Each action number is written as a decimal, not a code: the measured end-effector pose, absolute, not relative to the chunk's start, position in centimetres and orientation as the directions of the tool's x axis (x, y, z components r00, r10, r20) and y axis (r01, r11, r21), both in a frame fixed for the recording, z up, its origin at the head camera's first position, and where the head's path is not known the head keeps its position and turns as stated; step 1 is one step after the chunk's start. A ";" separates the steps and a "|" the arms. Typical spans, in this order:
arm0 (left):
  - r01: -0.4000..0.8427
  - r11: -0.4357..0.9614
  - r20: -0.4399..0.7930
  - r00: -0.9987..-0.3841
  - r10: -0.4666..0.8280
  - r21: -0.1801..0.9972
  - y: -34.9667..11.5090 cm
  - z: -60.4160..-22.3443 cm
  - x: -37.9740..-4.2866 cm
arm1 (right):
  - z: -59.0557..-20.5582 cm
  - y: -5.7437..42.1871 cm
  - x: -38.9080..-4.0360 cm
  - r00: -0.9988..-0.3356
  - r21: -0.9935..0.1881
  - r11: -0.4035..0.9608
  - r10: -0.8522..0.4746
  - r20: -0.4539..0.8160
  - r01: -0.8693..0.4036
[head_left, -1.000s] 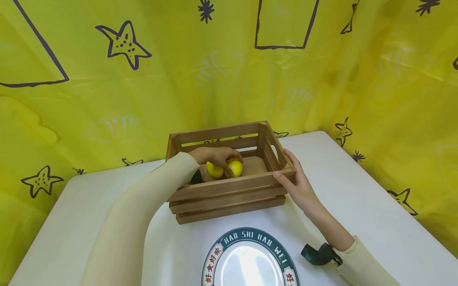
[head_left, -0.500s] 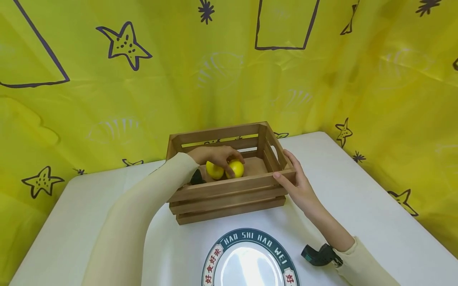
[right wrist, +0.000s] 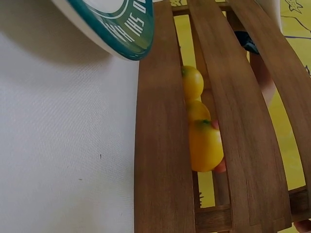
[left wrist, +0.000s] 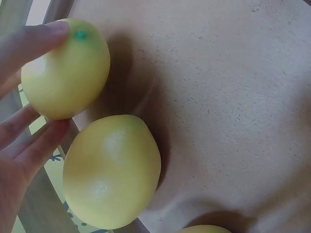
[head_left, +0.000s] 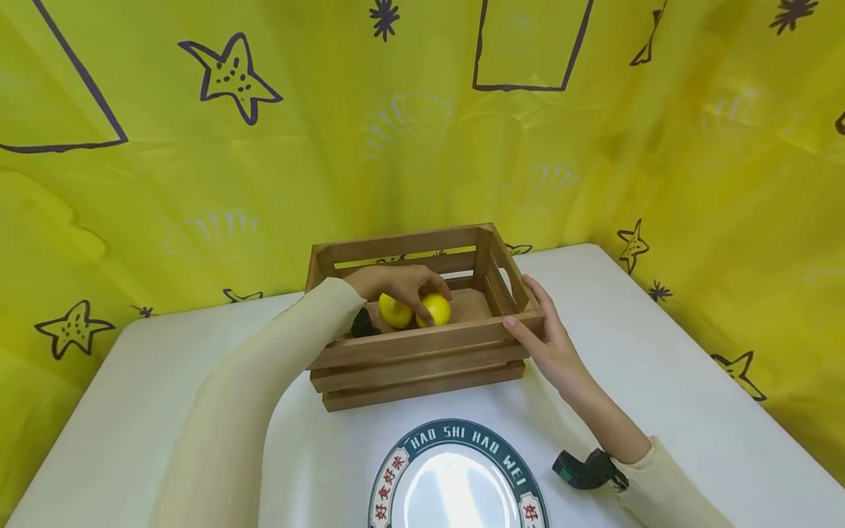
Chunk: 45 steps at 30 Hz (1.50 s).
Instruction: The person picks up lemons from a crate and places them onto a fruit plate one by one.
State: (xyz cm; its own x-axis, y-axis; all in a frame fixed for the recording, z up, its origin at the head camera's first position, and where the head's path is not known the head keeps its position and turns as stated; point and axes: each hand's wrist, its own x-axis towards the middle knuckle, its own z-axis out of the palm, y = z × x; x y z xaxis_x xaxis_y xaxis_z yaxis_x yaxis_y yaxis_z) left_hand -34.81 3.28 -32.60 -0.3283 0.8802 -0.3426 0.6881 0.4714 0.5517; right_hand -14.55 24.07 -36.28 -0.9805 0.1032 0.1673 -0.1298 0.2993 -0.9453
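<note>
Head view: a lemon (head_left: pixel 436 310) is pinched by the left grip (head_left: pixel 404 281), the wooden crate (head_left: pixel 409 347) held by the right grip (head_left: pixel 553 346), so picking seems in hand, lifting called for.

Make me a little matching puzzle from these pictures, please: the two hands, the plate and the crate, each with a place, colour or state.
Things:
1. Left hand
2. Right hand
3. Plate
4. Crate

Descriptions:
A. Brown, made of wooden slats
B. At the crate's near right corner
C. Dark green rim, on the white table
D. Holding a yellow fruit

Pairs: 1-D, 2-B, 3-C, 4-A
</note>
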 end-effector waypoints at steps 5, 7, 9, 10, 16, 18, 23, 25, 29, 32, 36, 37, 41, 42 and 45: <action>0.656 0.493 -0.337 -0.360 0.870 0.571 3.1 -32.4 -34.5 | -36.4 23.9 -14.2 -0.980 -0.947 0.291 0.101 0.169 -0.134; 0.650 0.492 -0.329 -0.366 0.870 0.579 3.4 -32.3 -34.4 | -36.3 24.0 -14.1 -0.980 -0.945 0.298 0.106 0.171 -0.132; 0.644 0.492 -0.324 -0.370 0.870 0.585 3.7 -32.2 -34.3 | -36.1 24.2 -13.9 -0.979 -0.943 0.304 0.109 0.171 -0.131; 0.641 0.490 -0.322 -0.370 0.871 0.591 3.8 -32.1 -34.3 | -36.1 24.3 -13.8 -0.979 -0.943 0.307 0.110 0.170 -0.130; 0.641 0.462 -0.300 -0.351 0.887 0.613 4.5 -31.5 -34.2 | -35.7 24.7 -13.5 -0.978 -0.942 0.307 0.110 0.177 -0.136; 0.626 0.458 -0.296 -0.351 0.888 0.632 4.7 -31.4 -34.3 | -35.6 24.8 -13.5 -0.977 -0.942 0.306 0.110 0.183 -0.142; 0.627 0.414 -0.248 -0.339 0.908 0.659 4.8 -31.1 -34.7 | -35.4 24.8 -13.5 -0.977 -0.944 0.297 0.111 0.184 -0.144; 0.651 0.378 -0.212 -0.322 0.923 0.658 4.7 -30.9 -34.8 | -35.5 24.7 -13.6 -0.978 -0.947 0.290 0.110 0.178 -0.140; 0.650 0.314 -0.141 -0.305 0.942 0.692 4.5 -30.5 -34.9 | -35.8 24.5 -13.7 -0.979 -0.949 0.285 0.111 0.171 -0.134; 0.632 0.280 -0.088 -0.318 0.944 0.722 4.3 -30.2 -35.1 | -35.9 24.4 -13.8 -0.978 -0.949 0.285 0.120 0.173 -0.133; 0.615 0.278 -0.060 -0.350 0.935 0.738 3.7 -30.0 -35.2 | -36.2 24.0 -14.3 -0.980 -0.954 0.270 0.109 0.167 -0.132; 0.613 0.284 -0.059 -0.360 0.931 0.737 3.6 -30.0 -35.2 | -36.3 23.9 -14.4 -0.981 -0.954 0.268 0.103 0.164 -0.132; 0.607 0.274 -0.035 -0.375 0.927 0.746 3.3 -29.9 -35.1 | -36.4 23.9 -14.6 -0.982 -0.953 0.272 0.095 0.166 -0.134; 0.609 0.261 -0.017 -0.375 0.927 0.749 3.3 -29.9 -35.0 | -36.4 23.9 -14.7 -0.981 -0.952 0.275 0.098 0.168 -0.136; 0.629 0.223 0.047 -0.383 0.922 0.745 3.3 -29.8 -34.8 | -36.4 24.0 -14.7 -0.981 -0.950 0.279 0.093 0.169 -0.137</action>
State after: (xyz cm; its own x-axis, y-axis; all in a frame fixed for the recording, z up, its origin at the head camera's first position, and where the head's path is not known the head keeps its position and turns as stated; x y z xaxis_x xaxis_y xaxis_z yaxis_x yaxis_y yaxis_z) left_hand -34.78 3.31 -29.77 -0.3832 0.9224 0.0474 0.6292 0.2231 0.7446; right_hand -14.75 24.05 -36.43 -0.9812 0.0934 0.1688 -0.1369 0.2794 -0.9504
